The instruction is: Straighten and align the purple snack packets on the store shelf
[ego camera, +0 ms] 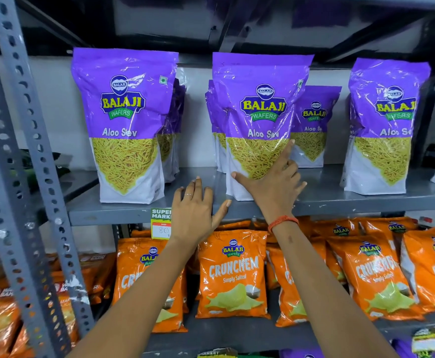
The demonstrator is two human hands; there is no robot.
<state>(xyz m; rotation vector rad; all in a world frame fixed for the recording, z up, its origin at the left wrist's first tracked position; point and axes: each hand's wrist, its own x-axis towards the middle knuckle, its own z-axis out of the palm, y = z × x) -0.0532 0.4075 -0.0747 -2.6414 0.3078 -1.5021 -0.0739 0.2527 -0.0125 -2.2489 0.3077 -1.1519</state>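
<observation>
Purple Aloo Sev packets stand upright in rows on the grey metal shelf (340,200). The left packet (123,120) fronts a row behind it. The middle packet (257,112) leans slightly, with more packets behind and a smaller-looking one (314,125) further back at its right. A right packet (384,125) stands near the frame edge. My right hand (270,182) lies flat with spread fingers against the lower front of the middle packet. My left hand (195,210) hovers open at the shelf edge, between the left and middle packets, touching neither.
Orange Crunchem packets (232,275) fill the shelf below. A price tag (161,223) hangs on the shelf lip beside my left hand. A perforated grey upright (25,177) runs down the left. Another shelf board sits close above the purple packets.
</observation>
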